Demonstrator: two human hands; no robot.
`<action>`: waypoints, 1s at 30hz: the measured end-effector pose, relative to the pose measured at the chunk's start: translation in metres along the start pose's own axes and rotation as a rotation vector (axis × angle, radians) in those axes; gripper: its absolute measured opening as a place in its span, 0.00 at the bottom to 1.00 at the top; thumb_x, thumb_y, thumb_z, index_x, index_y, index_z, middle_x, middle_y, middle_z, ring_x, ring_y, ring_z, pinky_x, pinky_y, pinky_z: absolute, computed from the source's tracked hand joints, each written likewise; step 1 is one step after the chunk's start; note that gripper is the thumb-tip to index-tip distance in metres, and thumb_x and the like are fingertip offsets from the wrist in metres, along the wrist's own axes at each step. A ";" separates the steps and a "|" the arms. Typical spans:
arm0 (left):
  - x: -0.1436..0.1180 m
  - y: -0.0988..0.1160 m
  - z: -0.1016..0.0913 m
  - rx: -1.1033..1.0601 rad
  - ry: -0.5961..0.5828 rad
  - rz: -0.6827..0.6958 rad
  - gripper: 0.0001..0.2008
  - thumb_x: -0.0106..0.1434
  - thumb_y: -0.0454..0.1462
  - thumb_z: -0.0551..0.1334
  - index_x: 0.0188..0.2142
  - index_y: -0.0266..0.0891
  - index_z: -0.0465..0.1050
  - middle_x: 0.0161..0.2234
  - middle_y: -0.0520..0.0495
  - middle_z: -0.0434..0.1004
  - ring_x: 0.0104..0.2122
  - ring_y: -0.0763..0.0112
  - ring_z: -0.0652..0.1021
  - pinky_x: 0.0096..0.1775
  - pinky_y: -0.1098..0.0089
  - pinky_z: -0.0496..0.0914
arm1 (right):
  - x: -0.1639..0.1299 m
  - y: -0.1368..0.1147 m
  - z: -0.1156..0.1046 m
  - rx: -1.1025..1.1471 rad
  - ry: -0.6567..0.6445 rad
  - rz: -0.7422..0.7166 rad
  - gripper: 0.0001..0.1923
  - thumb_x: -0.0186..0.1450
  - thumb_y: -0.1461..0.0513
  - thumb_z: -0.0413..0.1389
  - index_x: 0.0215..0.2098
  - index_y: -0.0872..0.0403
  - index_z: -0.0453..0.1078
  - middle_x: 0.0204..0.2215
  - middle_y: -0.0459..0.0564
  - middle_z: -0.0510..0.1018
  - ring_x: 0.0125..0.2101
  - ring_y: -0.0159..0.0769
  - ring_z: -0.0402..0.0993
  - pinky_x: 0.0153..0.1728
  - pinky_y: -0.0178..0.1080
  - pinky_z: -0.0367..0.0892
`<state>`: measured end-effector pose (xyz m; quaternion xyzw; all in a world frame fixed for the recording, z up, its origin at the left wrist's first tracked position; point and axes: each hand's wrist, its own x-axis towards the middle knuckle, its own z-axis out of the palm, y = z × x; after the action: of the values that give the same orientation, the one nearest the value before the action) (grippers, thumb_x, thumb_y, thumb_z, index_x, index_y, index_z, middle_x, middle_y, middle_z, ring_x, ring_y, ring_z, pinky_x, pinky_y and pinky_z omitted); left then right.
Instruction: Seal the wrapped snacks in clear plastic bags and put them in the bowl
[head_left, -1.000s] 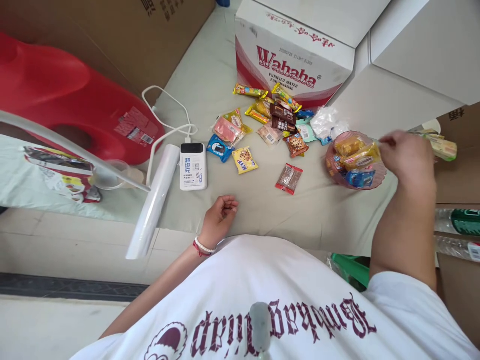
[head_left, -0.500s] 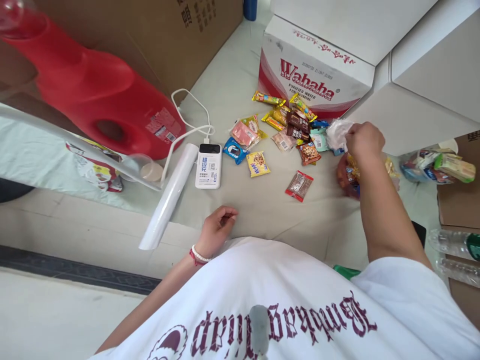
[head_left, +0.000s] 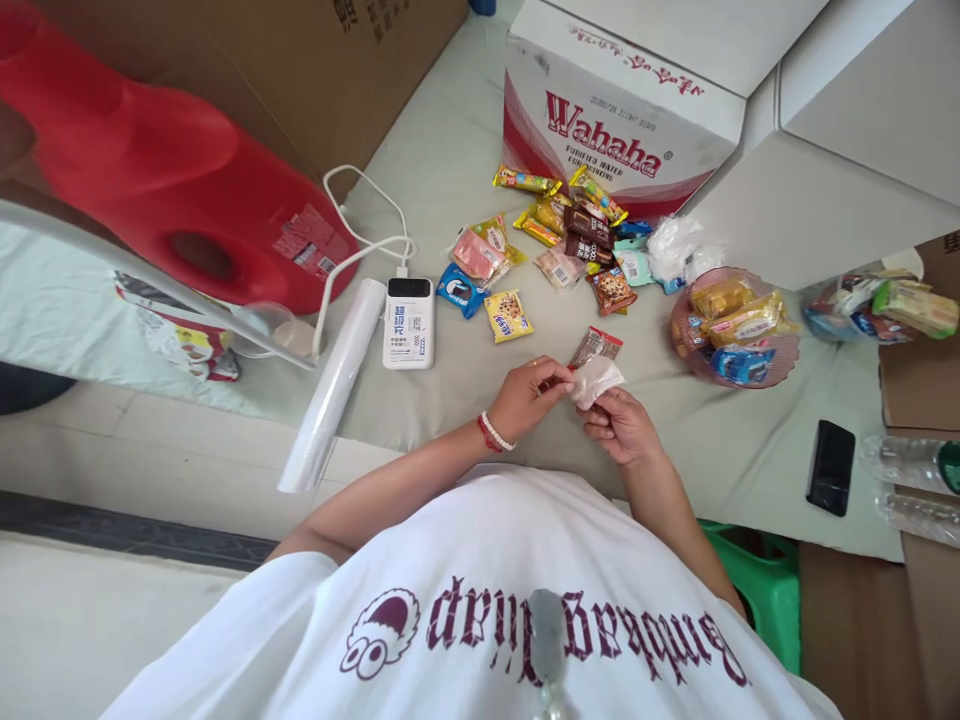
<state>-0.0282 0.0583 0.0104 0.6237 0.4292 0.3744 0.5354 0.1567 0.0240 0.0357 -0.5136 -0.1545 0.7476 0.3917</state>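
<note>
A small, crumpled, whitish plastic bag is held between my two hands over the front of the table. My left hand pinches its left edge with thumb and fingertips. On the other side, the closed fingers of my right hand grip its lower right part. Just behind the bag lies a red-edged brown snack packet, partly covered by it. Farther back are a yellow cookie packet, a blue packet and a heap of mixed snacks.
More crumpled plastic bags lie beside the heap. A pink bowl of snacks stands at right, with a phone nearer me. At left are a power bank, a plastic roll and a red jug. A Wahaha box stands behind.
My right hand has come back from the plastic bags at the right, bringing one bag to the front. My left hand has moved right and now pinches it too.
</note>
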 end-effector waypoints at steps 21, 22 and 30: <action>-0.024 -0.004 -0.031 0.009 0.087 -0.095 0.17 0.69 0.52 0.60 0.34 0.42 0.70 0.36 0.46 0.73 0.37 0.65 0.73 0.42 0.65 0.68 | -0.009 0.004 -0.024 -0.207 0.291 -0.292 0.21 0.56 0.48 0.70 0.31 0.51 0.67 0.24 0.41 0.68 0.19 0.24 0.51 0.16 0.29 0.46; -0.026 -0.004 -0.033 -0.028 0.083 -0.109 0.18 0.69 0.53 0.60 0.34 0.42 0.69 0.37 0.45 0.74 0.39 0.64 0.74 0.43 0.65 0.69 | -0.012 0.005 -0.027 -0.234 0.323 -0.371 0.20 0.58 0.47 0.68 0.31 0.50 0.68 0.24 0.41 0.67 0.20 0.25 0.53 0.18 0.30 0.49; -0.012 -0.007 -0.020 -0.457 0.045 -0.193 0.31 0.63 0.62 0.63 0.52 0.42 0.70 0.58 0.38 0.74 0.59 0.57 0.74 0.55 0.60 0.69 | -0.028 0.006 -0.021 -0.417 0.079 -0.360 0.18 0.66 0.44 0.63 0.35 0.47 0.68 0.13 0.36 0.61 0.14 0.27 0.49 0.18 0.33 0.48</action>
<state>-0.0516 0.0543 0.0062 0.4341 0.4028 0.4225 0.6862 0.1775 -0.0043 0.0408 -0.5760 -0.3786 0.5975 0.4098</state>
